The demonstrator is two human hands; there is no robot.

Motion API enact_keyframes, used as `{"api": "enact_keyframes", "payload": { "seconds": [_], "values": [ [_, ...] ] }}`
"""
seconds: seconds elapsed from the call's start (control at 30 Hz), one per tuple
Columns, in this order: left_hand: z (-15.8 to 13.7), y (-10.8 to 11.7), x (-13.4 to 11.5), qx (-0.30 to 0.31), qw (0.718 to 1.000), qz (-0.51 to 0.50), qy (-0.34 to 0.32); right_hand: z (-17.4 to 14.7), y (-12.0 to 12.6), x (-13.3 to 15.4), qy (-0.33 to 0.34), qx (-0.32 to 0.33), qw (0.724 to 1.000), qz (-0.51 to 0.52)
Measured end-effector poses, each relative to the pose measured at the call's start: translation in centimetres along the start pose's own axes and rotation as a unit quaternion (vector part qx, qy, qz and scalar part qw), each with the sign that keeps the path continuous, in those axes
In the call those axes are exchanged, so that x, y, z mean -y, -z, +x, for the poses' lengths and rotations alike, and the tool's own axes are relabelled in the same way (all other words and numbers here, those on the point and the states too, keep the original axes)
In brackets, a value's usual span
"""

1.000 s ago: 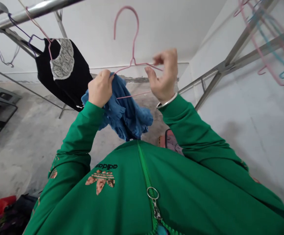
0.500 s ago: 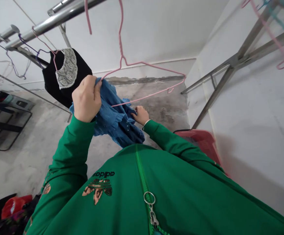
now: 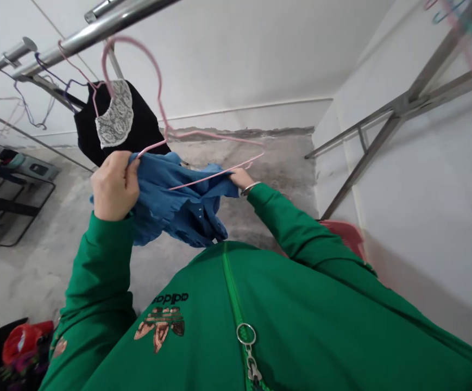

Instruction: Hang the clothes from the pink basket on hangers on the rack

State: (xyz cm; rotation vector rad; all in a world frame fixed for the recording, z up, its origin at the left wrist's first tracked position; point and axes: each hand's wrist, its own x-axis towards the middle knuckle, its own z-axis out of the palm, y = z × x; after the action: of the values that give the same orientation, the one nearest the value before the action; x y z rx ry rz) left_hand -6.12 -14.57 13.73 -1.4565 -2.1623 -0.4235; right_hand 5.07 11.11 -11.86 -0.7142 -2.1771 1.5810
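Note:
My left hand (image 3: pixel 115 184) is closed on one shoulder of a blue garment (image 3: pixel 170 209) with buttons, together with the left end of a pink wire hanger (image 3: pixel 211 176). The hanger's left arm runs into the cloth by my thumb, and its hook stands above, off the metal rail. My right hand (image 3: pixel 241 178) pinches the garment's other shoulder and stretches it sideways. The hanger's right end lies just above my right fingers, outside the cloth. Loose folds of the garment hang in front of my green jacket (image 3: pixel 203 315).
A metal rail (image 3: pixel 109 33) crosses the upper left, with a black garment (image 3: pixel 142 127) with a lace collar and some hangers on it. A red basket (image 3: pixel 347 236) stands at the right near the wall. Metal rack bars (image 3: pixel 360 168) rise there. Left sits a low table (image 3: pixel 7 217).
The hanger has come down and left, and its hook is now in full view. My left hand has moved left and down; my right hand has raised the garment's right side, spreading it.

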Motion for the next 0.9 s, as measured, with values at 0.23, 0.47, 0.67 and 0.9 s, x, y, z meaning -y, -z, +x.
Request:
{"api": "enact_keyframes", "payload": {
  "seconds": [0.23, 0.47, 0.67, 0.9],
  "values": [
    [-1.4, -1.4, 3.2, 0.043, 0.998, 0.038, 0.019, 0.4, 8.9, 3.5, -0.021, -0.113, 0.991, -0.066],
    [-0.9, -4.3, 2.7, 0.014, 0.993, 0.121, -0.005, -0.8, 11.8, 6.4, -0.034, -0.152, 0.976, -0.152],
    [-0.1, -5.6, 2.1, -0.023, 0.990, 0.126, 0.052, -5.1, 11.8, 9.4, 0.015, -0.136, 0.971, -0.196],
    [0.7, -4.2, 2.9, -0.097, 0.988, 0.079, 0.087, -9.8, 13.0, 12.3, 0.235, 0.029, 0.955, -0.180]
  ]
}}
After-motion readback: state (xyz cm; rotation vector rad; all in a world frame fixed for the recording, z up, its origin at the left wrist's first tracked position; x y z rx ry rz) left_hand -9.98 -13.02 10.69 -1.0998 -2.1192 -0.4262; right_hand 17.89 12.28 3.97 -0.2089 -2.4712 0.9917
